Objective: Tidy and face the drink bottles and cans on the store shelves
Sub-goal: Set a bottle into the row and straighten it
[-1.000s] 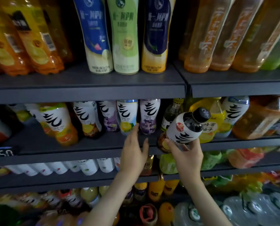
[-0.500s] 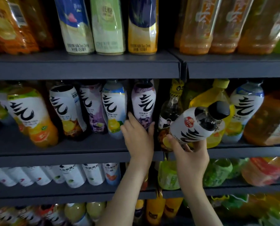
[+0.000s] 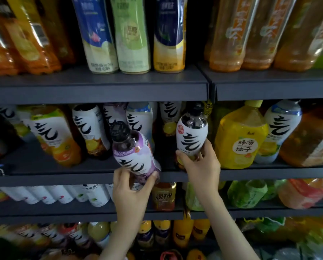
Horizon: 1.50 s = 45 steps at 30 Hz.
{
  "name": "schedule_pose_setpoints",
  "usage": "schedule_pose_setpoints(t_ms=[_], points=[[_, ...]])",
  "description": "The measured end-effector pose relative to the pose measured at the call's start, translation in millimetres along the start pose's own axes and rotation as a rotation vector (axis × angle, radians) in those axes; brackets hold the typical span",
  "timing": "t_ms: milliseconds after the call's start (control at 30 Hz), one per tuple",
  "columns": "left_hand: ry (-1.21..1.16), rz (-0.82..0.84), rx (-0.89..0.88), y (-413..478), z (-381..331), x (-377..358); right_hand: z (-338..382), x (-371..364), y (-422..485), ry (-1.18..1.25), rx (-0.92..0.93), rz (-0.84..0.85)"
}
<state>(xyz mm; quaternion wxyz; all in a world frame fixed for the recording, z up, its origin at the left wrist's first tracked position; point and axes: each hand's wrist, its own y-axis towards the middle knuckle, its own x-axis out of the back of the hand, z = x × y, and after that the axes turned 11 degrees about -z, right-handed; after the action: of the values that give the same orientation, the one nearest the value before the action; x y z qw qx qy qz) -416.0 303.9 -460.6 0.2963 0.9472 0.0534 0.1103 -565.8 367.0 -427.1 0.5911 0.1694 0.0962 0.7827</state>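
Head: hands (image 3: 130, 192) (image 3: 202, 167) grip bottles (image 3: 132, 154) (image 3: 191, 136) at shelf edge (image 3: 63, 180).

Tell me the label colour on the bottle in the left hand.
The bottle label is purple and white with a black brushstroke; head view.

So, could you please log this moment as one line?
left hand: grips purple bottle, tilted | right hand: grips white bottle, upright | middle shelf

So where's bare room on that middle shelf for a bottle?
Between the purple bottle in the left hand and the white bottle in the right hand; also bare shelf left of the orange bottle. Crowded around the yellow bottle.
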Motion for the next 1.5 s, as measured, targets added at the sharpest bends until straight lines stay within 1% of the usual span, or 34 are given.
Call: schedule_pose_setpoints(t_ms=[67,167,267,333,433,500,567,633,700,767,800,900,1033,1200,1300,1367,1400,1467,1500], points=[[-0.01,0.053,0.071,3.6,-0.1,8.7,5.7,-12.1,4.9,-0.094,0.042,0.023],[-0.081,0.14,0.234,5.8,-9.2,21.8,9.8,-30.6,13.3,-0.179,0.062,0.067],[-0.124,0.171,0.39,9.3,-20.8,39.8,14.3,-42.0,18.8,-0.162,-0.003,0.13],[-0.101,0.192,0.466,13.8,-28.8,55.2,21.7,-38.1,15.2,-0.14,-0.063,0.171],[-0.069,0.241,0.544,21.9,-43.1,86.0,36.0,-21.3,-9.8,-0.149,-0.101,0.202],[-0.048,0.264,0.581,30.6,-54.3,108.9,58.9,-8.9,-35.6,-0.094,-0.14,0.241],[-0.024,0.278,0.614,40.0,-61.7,129.7,90.3,-2.2,-61.3,0.013,-0.169,0.358],[0.015,0.288,0.599,48.7,-64.7,149.0,119.5,-3.2,-83.9,0.082,-0.189,0.542],[0.071,0.294,0.554,60.3,-64.1,166.1,144.0,-15.7,-101.1,0.087,-0.174,0.695],[0.127,0.314,0.505,73.4,-59.6,182.6,161.8,-37.7,-115.2,0.051,-0.137,0.758],[0.157,0.325,0.488,80.7,-55.3,190.4,169.6,-50.6,-122.7,0.044,-0.116,0.759],[0.189,0.315,0.446,101.7,-37.4,214.9,182.6,-92.2,-147.8,0.019,-0.093,0.69],[0.206,0.263,0.391,135.9,5.1,247.8,190.7,-151.2,-190.1,0.118,-0.129,0.669],[0.358,0.273,0.151,168.4,70.9,273.5,189.0,-212.4,-234.4,0.194,-0.202,0.54],[0.377,0.306,0.027,177.7,91.2,268.9,188.3,-226.4,-238.0,0.196,-0.249,0.44],[0.318,0.38,-0.05,181.5,94.3,259.6,186.4,-223.8,-232.0,0.178,-0.266,0.357],[0.272,0.462,-0.039,183.0,92.9,254.7,184.2,-219.1,-228.0,0.168,-0.269,0.315],[0.151,0.664,0.056,183.7,93.5,244.7,174.9,-205.5,-218.7,0.141,-0.273,0.236],[0.082,0.695,0.077,182.6,94.6,238.9,168.7,-197.4,-213.6,0.135,-0.284,0.196]])
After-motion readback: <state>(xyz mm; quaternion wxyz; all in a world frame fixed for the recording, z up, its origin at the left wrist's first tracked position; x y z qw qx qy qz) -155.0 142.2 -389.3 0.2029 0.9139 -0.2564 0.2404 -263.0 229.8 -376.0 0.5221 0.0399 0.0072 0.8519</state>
